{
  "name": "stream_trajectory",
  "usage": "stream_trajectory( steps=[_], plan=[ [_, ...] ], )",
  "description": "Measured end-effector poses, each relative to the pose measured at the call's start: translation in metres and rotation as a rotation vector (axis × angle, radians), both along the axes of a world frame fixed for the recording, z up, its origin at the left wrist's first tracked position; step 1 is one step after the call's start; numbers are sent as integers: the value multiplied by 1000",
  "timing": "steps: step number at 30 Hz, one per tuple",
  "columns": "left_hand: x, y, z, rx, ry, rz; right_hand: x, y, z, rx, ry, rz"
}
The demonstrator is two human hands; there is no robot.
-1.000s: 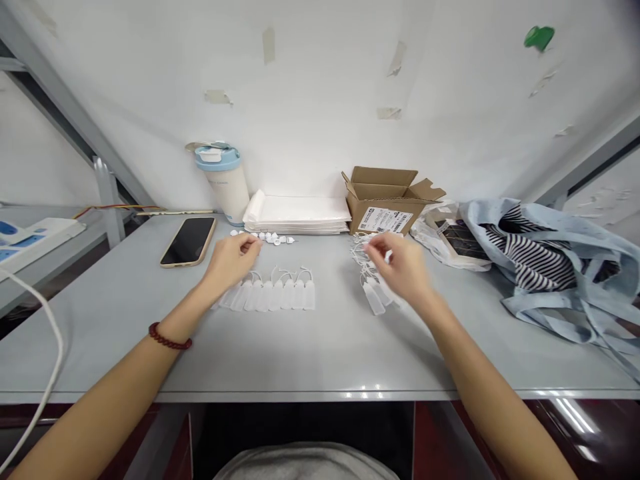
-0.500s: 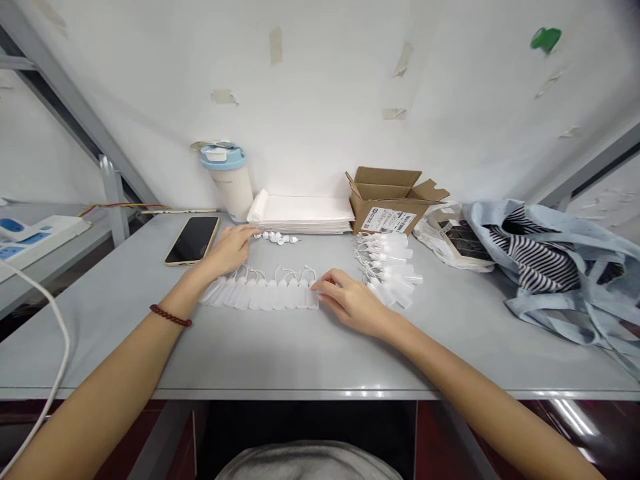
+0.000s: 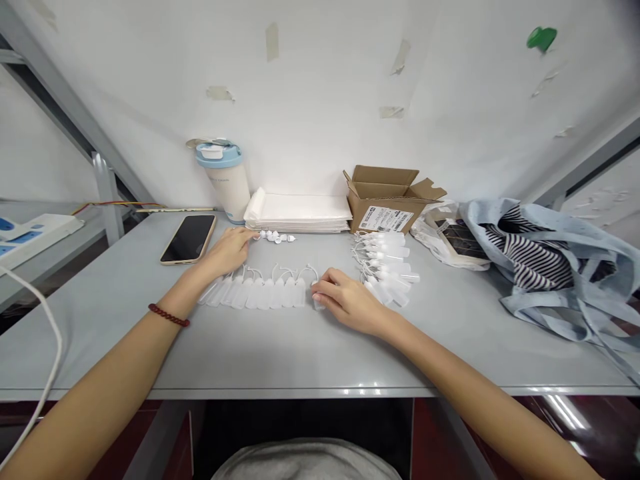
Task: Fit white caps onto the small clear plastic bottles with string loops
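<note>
A row of several translucent white tags (image 3: pixel 265 293) with looped strings lies on the grey table. At its right end my right hand (image 3: pixel 343 297) pinches one tag, set a little apart from the row. My left hand (image 3: pixel 230 250) rests beyond the row's left part, its index fingertip at a small cluster of white pieces (image 3: pixel 277 237); whether it holds one is too small to tell. To the right of my right hand, more tags (image 3: pixel 393 267) lie fanned in a column, strings to the left.
A phone (image 3: pixel 189 239) lies at the left, near a lidded cup (image 3: pixel 230 187). Behind are a stack of white envelopes (image 3: pixel 303 213) and an open cardboard box (image 3: pixel 383 210). A plastic bag (image 3: pixel 430 233) and a blue cloth bag (image 3: pixel 530 300) lie at the right.
The tag at my right hand has separated from the row's right end, leaving a gap. My left hand has stayed by the small white pieces, which sit slightly closer together.
</note>
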State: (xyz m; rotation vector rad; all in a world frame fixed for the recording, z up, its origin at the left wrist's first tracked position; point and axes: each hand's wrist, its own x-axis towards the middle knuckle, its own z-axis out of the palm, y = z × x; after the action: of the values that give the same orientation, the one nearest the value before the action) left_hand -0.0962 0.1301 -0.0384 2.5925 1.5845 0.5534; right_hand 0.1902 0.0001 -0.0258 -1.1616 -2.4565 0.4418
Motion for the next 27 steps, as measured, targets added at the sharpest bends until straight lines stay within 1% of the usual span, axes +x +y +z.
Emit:
stream_trajectory(
  steps=[5, 11, 15, 19, 23, 27],
  plan=[
    [2, 0, 2, -30, -32, 5, 0, 1, 1, -22, 7, -3],
    [-3, 5, -3, -16, -41, 19, 2, 3, 3, -79, 60, -20],
    [-2, 4, -3, -23, -57, 44, 4, 4, 6, -104, 70, -40],
    [-1, 4, -2, 5, -38, 18, 5, 5, 9, -128, 95, -111],
    [-3, 7, -5, -15, 1, -22, 8, 7, 9, -184, 61, -213],
    [-7, 10, -7, -22, -3, -15, 9, 6, 11, -188, 17, -244]
  ],
)
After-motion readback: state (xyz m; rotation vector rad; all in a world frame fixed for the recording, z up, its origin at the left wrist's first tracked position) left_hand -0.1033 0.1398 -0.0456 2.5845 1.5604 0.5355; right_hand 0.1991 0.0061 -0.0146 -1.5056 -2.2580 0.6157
